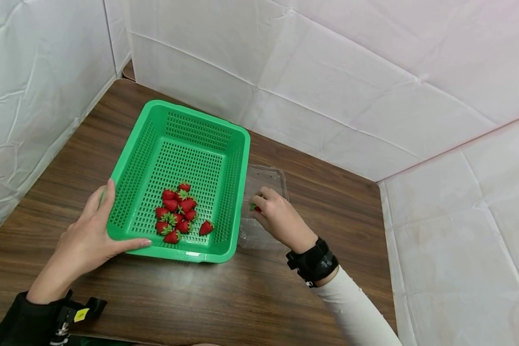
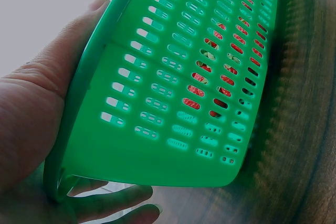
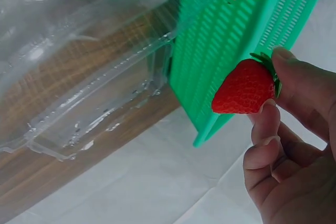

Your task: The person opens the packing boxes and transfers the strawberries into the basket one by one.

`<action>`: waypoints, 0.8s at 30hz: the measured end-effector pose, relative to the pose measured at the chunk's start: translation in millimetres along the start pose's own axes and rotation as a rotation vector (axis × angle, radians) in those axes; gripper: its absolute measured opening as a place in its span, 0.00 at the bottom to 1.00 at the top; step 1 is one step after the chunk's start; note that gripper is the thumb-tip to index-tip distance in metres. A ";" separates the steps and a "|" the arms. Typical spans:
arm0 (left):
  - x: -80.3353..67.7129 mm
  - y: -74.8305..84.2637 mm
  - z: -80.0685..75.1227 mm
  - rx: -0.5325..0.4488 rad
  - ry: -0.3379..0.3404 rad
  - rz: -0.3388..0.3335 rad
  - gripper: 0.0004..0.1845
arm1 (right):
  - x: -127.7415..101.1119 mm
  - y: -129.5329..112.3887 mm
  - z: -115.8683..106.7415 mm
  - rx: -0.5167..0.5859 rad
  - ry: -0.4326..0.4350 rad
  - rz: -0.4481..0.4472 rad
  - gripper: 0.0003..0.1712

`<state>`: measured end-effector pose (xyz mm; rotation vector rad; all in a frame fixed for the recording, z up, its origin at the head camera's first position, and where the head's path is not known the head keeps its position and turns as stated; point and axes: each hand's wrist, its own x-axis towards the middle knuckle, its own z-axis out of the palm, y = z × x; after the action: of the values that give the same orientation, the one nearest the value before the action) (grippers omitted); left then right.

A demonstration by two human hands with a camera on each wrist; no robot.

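A green perforated basket (image 1: 190, 156) stands on the wooden table with several red strawberries (image 1: 170, 205) heaped near its front side. My left hand (image 1: 82, 240) holds the basket's near left corner, thumb over the rim and the other fingers along the outside wall. In the right wrist view, a single strawberry (image 3: 243, 88) with green leaves is pinched between the thumb and fingers of my right hand (image 3: 299, 145). That hand hovers above a clear plastic container (image 1: 265, 180), just right of the basket. In the head view, my fingers mostly hide this strawberry.
The dark wood tabletop (image 1: 190, 298) extends in front of the basket and to the right of the container. White sheeting (image 1: 320, 96) walls off the back and both sides. The clear container lies close against the basket's right side.
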<state>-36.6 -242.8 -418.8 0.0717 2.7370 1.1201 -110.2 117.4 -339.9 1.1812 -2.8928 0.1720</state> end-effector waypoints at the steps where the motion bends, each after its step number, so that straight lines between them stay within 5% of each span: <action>1: 0.1 -0.1 0.0 0.001 0.001 0.001 0.74 | 0.8 -0.5 -0.8 0.003 0.001 -0.003 0.06; 24: 0.2 0.1 -1.3 -0.016 0.005 -0.002 0.74 | 32.8 -20.6 -5.5 0.060 -0.027 -0.083 0.10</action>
<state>-37.1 -243.6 -417.8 0.0638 2.7311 1.1434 -119.5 80.5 -330.7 1.3206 -2.8738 0.2460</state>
